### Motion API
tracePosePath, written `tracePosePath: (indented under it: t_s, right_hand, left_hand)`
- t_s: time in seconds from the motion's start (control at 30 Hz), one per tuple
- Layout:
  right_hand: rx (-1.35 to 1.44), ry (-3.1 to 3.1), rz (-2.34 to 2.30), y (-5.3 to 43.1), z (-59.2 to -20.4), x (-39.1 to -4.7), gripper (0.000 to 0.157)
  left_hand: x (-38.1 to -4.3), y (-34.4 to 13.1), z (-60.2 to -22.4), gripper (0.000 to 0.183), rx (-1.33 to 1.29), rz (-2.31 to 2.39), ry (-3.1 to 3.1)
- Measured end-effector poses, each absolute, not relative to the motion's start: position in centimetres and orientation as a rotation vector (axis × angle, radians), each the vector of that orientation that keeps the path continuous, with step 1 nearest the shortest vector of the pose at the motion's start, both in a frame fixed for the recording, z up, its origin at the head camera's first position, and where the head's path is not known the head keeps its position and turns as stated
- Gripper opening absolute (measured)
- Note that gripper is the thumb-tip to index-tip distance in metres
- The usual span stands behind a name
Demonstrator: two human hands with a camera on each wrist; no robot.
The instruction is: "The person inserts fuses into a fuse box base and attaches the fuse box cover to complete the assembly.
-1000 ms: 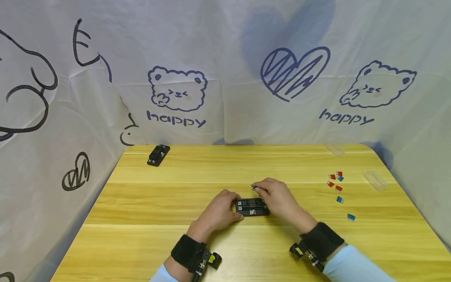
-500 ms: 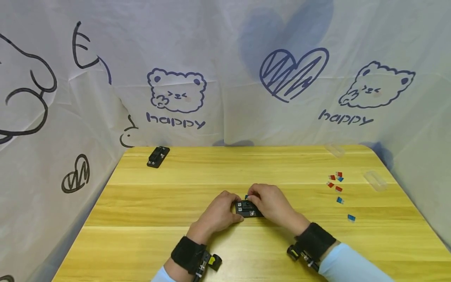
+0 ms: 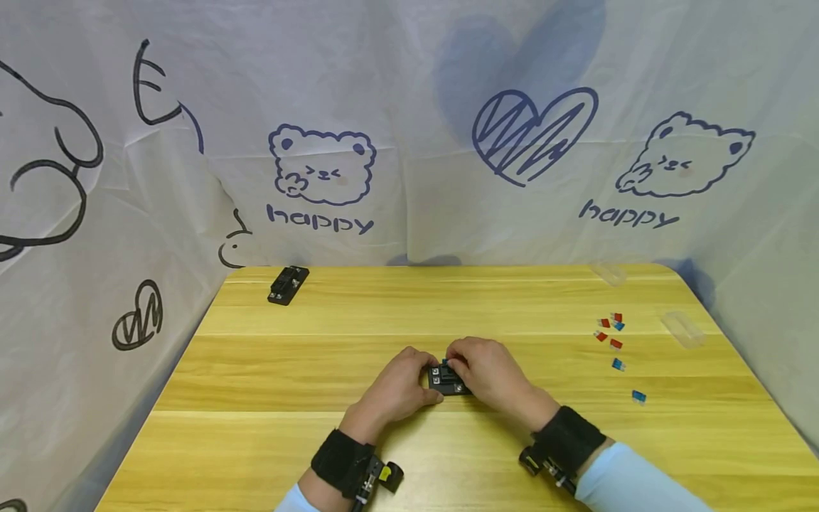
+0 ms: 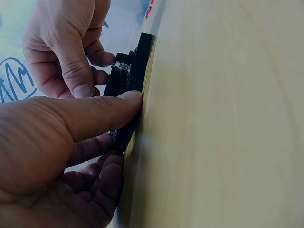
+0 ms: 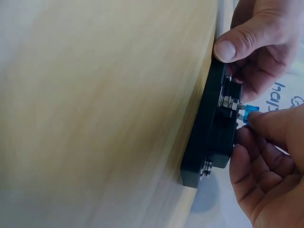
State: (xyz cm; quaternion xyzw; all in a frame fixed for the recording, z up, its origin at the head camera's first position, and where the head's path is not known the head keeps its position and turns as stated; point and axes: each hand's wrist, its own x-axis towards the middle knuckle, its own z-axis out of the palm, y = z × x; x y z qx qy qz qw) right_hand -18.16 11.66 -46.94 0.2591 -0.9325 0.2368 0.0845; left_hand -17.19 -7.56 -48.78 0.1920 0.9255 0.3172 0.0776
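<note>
A black fuse block (image 3: 450, 390) with metal screw terminals lies flat on the table in front of me. My left hand (image 3: 398, 384) grips its left end, thumb on the near side and fingers on the far side. Between thumb and finger my right hand (image 3: 491, 371) pinches a blue blade fuse (image 5: 250, 112) over the raised part of the block. In the right wrist view the fuse's metal blades point at the block's top; how deep they sit in the slot I cannot tell. The right hand hides the block's right end in the head view.
A second black fuse block (image 3: 288, 285) lies at the table's back left. Loose red fuses (image 3: 616, 344) and blue fuses (image 3: 638, 396) are scattered on the right. Beyond them lie a clear plastic piece (image 3: 682, 329) and another (image 3: 608, 272) near the back edge.
My right hand has moved left and down with the blue fuse, from above the block's right part to its left slot. The left hand has kept its grip in place.
</note>
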Motion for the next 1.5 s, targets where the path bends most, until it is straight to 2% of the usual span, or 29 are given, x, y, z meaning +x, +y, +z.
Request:
tracePosePath:
  t_s: [1.5]
  right_hand:
    - [0.823,-2.748,0.644,11.37,-46.99,-18.04,0.004]
  left_hand:
    - [-17.25,-7.54,-49.0,0.047,0.583,0.947,2.778]
